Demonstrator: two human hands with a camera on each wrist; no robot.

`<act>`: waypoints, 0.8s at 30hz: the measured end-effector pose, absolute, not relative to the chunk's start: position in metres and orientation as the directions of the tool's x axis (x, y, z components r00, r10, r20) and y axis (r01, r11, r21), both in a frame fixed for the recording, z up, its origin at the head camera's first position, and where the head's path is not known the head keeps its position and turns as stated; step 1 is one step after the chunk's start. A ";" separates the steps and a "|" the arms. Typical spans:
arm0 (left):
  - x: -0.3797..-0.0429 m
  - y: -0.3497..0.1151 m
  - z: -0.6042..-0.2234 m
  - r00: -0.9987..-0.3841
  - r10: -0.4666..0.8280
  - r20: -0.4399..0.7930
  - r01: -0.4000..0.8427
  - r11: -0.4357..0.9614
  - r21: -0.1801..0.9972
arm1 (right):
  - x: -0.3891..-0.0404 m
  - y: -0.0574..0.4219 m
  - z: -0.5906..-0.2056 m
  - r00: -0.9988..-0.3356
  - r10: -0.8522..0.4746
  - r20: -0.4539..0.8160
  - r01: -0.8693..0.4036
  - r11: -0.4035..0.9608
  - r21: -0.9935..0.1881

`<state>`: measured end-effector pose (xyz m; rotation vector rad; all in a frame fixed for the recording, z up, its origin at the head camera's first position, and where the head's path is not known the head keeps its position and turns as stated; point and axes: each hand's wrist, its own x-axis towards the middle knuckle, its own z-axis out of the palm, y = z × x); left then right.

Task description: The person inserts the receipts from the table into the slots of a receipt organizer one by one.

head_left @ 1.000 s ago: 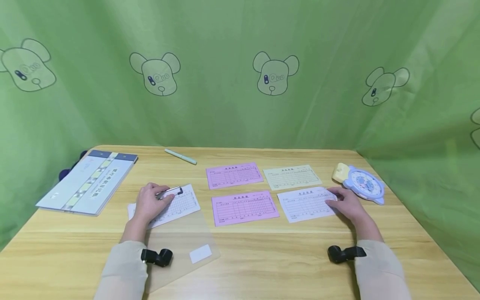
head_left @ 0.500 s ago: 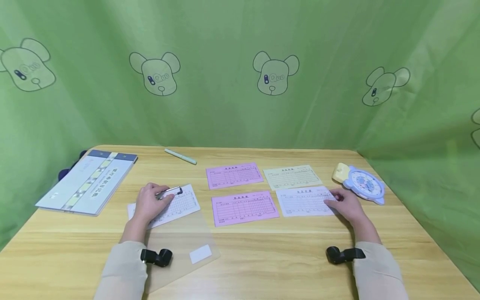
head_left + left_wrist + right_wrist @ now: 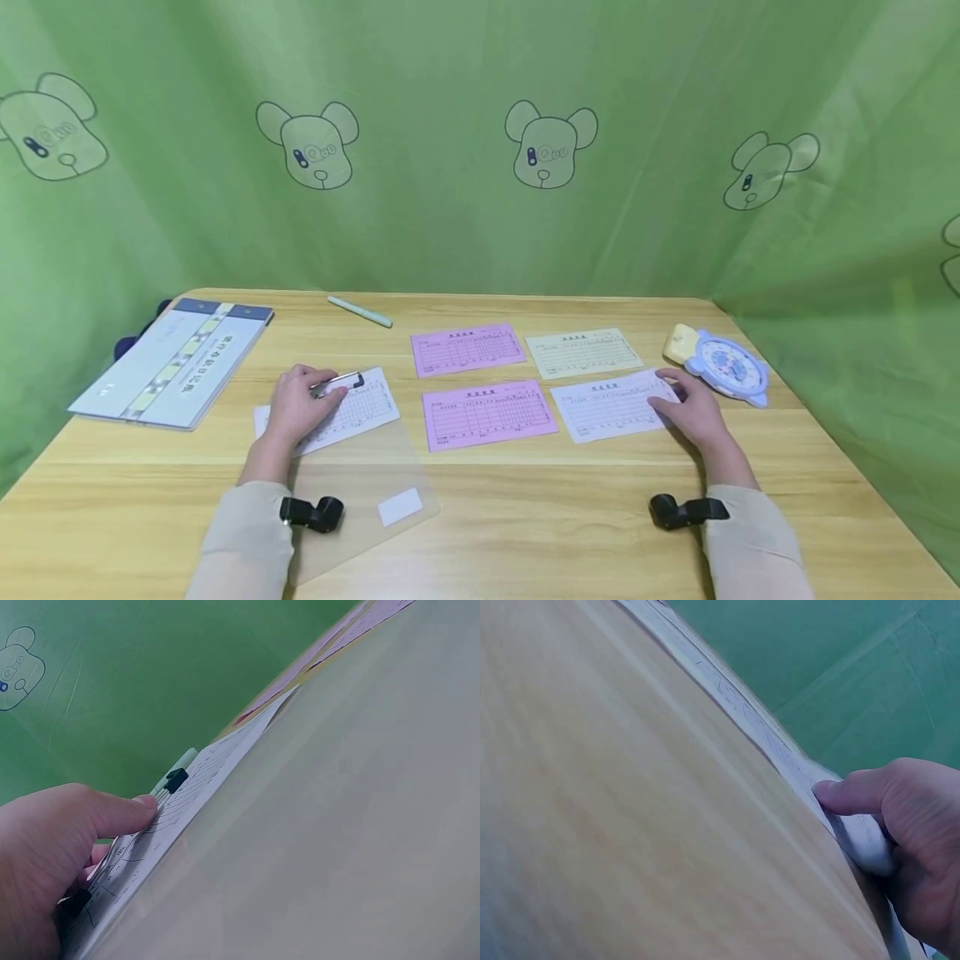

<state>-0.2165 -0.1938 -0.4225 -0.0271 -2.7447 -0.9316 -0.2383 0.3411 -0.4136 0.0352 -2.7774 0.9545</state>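
Observation:
My left hand [image 3: 302,406] grips the metal clip [image 3: 176,781] of a translucent clipboard [image 3: 360,492], thumb on top, as the left wrist view shows. Under the clip lies a white printed form [image 3: 369,406]; the hand covers its left part. At the right, my right hand [image 3: 693,408] pinches the right edge of another white form [image 3: 603,406], which lies on the table. In the right wrist view the thumb [image 3: 847,795] is on top of that paper; the other fingers are mostly hidden.
Two pink forms [image 3: 489,415] and a pale yellow form [image 3: 583,353] lie mid-table. A blue clock [image 3: 726,367] with a cream block [image 3: 681,343] sits at the right. A ledger [image 3: 176,362] lies left; a pale green pen [image 3: 360,311] lies farther back.
The white form in my right hand turned a little, its near edge going away and then back toward me. My right hand shifted very slightly left; my left hand stayed in place.

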 end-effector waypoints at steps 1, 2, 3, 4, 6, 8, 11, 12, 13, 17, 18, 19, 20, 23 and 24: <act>-0.217 -0.194 -0.423 -0.970 -0.062 0.234 0.093 0.797 0.597 | -0.238 0.341 -0.413 -0.980 0.054 0.193 -0.077 0.786 -0.613; -0.217 -0.194 -0.423 -0.970 -0.060 0.234 0.094 0.798 0.596 | -0.238 0.340 -0.413 -0.981 0.065 0.185 -0.065 0.782 -0.620; -0.217 -0.194 -0.423 -0.970 -0.060 0.234 0.095 0.798 0.595 | -0.237 0.340 -0.412 -0.981 0.073 0.177 -0.056 0.775 -0.630; -0.217 -0.194 -0.423 -0.970 -0.058 0.236 0.098 0.798 0.595 | -0.237 0.340 -0.412 -0.982 0.082 0.168 -0.046 0.767 -0.640; -0.217 -0.194 -0.423 -0.969 -0.058 0.239 0.099 0.796 0.597 | -0.237 0.339 -0.410 -0.984 0.089 0.157 -0.036 0.755 -0.654; -0.217 -0.194 -0.423 -0.969 -0.058 0.239 0.101 0.793 0.601 | -0.237 0.340 -0.409 -0.986 0.083 0.142 -0.034 0.743 -0.669; -0.217 -0.194 -0.423 -0.970 -0.054 0.236 0.103 0.790 0.604 | -0.236 0.345 -0.406 -0.992 0.078 0.097 -0.012 0.716 -0.698; -0.217 -0.195 -0.422 -0.971 -0.054 0.234 0.102 0.790 0.605 | -0.235 0.346 -0.405 -0.994 0.074 0.081 -0.005 0.704 -0.710; -0.217 -0.195 -0.422 -0.971 -0.051 0.235 0.104 0.790 0.604 | -0.233 0.348 -0.403 -0.995 0.073 0.064 0.004 0.690 -0.724; -0.217 -0.195 -0.422 -0.970 -0.054 0.236 0.102 0.792 0.603 | -0.227 0.356 -0.393 -0.998 0.060 0.005 0.035 0.653 -0.757; -0.217 -0.195 -0.422 -0.970 -0.055 0.238 0.103 0.791 0.603 | -0.226 0.359 -0.391 -0.999 0.053 0.003 0.033 0.651 -0.758; -0.217 -0.195 -0.422 -0.969 -0.055 0.241 0.105 0.790 0.603 | -0.225 0.362 -0.389 -0.999 0.044 0.005 0.025 0.643 -0.765; -0.217 -0.194 -0.422 -0.969 -0.056 0.240 0.104 0.789 0.605 | -0.224 0.365 -0.387 -0.999 0.034 0.011 0.013 0.640 -0.768; -0.216 -0.194 -0.421 -0.970 -0.055 0.238 0.104 0.788 0.607 | -0.224 0.378 -0.385 -1.000 0.027 0.015 0.003 0.579 -0.816; -0.216 -0.194 -0.421 -0.970 -0.055 0.237 0.104 0.787 0.608 | -0.225 0.383 -0.385 -1.000 0.026 0.014 0.002 0.541 -0.841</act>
